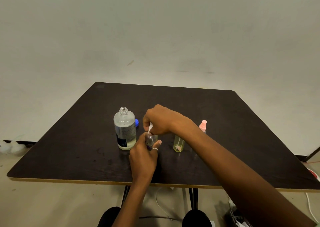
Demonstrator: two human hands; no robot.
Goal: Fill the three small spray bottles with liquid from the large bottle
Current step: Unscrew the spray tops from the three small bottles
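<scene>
The large clear bottle (124, 129) stands uncapped on the dark table (69, 140), a little liquid at its bottom. Its blue cap (136, 122) lies just behind it. My left hand (143, 157) grips a small purple-tinted spray bottle (149, 141) beside the large one. Directly above it, my right hand (158, 120) pinches that bottle's white spray head (150, 128), whose tube runs down toward the neck. A small yellow-green bottle (178, 143) stands open to the right, with something pale pink inside. A pink-capped spray bottle (203, 126) stands behind my right forearm.
A pale wall rises behind the table. My knees (196, 218) show below the near edge. Cables (310, 207) and a red-and-white object (314, 173) lie on the floor at the right. White clutter (10, 146) sits at the left by the wall.
</scene>
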